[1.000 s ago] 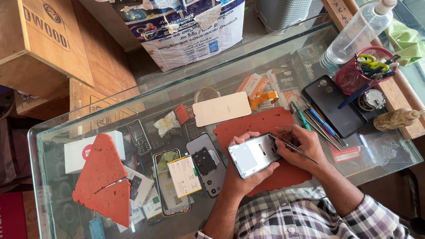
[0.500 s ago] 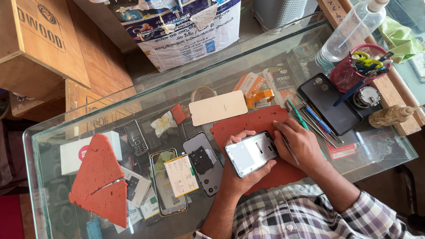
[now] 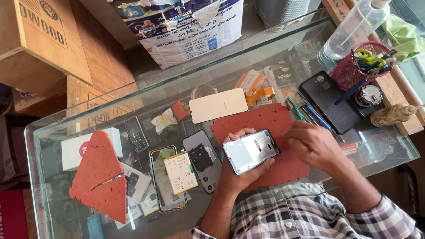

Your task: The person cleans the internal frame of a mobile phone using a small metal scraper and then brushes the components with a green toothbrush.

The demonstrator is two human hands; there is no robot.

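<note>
1. The left hand [image 3: 238, 176] is curled around an opened phone [image 3: 250, 151], fingers wrapped over its top edge and thumb at the near side; the pale inner face of the phone points up.
2. The phone is held just above a red mat [image 3: 267, 125] on the glass desk [image 3: 46, 149], near the person's chest.
3. The right hand [image 3: 314, 144] is loosely closed just to the right of the phone, knuckles up. Whether it holds a tool cannot be told, as the fingers hide their inner side.
4. Left of the phone lie a dark back cover [image 3: 202, 161] with a black part on it, and a phone frame [image 3: 166, 180] carrying a yellowish battery [image 3: 180, 172].
5. Farther left, two red triangular mat pieces [image 3: 100, 178] lie over small boxes.
6. Behind the red mat lies a beige plate [image 3: 218, 105], with orange packets [image 3: 256, 87] beside it.
7. To the right of the mat lie pens and tweezers [image 3: 307, 114], then a black phone [image 3: 331, 101] face down.
8. A red mesh cup [image 3: 352, 71] of tools stands beyond the black phone, and a clear spray bottle [image 3: 355, 25] lies tilted behind it.
9. A green cloth [image 3: 405, 36] lies at the far right.
10. Checked sleeves [image 3: 303, 224] cover both arms.
</note>
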